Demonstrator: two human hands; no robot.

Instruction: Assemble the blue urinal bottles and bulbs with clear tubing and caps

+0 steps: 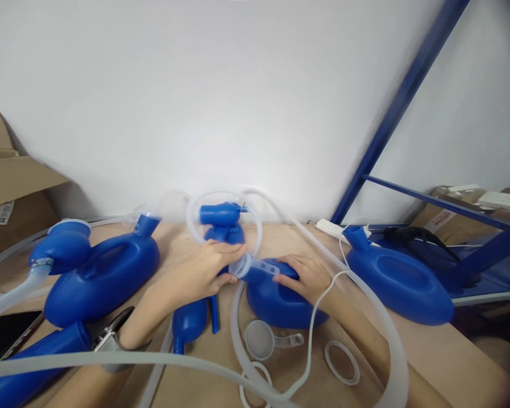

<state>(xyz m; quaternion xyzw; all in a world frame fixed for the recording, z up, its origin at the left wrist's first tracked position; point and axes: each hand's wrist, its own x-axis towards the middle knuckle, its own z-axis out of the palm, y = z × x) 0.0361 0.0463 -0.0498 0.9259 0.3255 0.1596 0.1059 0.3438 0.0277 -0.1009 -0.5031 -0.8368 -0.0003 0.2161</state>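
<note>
My left hand is closed around the end of a clear tube connector and holds it at the neck of a blue plastic jug in the middle of the table. On top of that jug rests my right hand, fingers curled and pressing down to hold it. Behind the hands a blue funnel-shaped part stands with a clear hose looped around it. A watch is on my left wrist.
Another blue jug with a hose lies at left, and a third at right. A clear cap, white rings, a blue nozzle, long hoses, a power strip, a cardboard box and a blue rack surround them.
</note>
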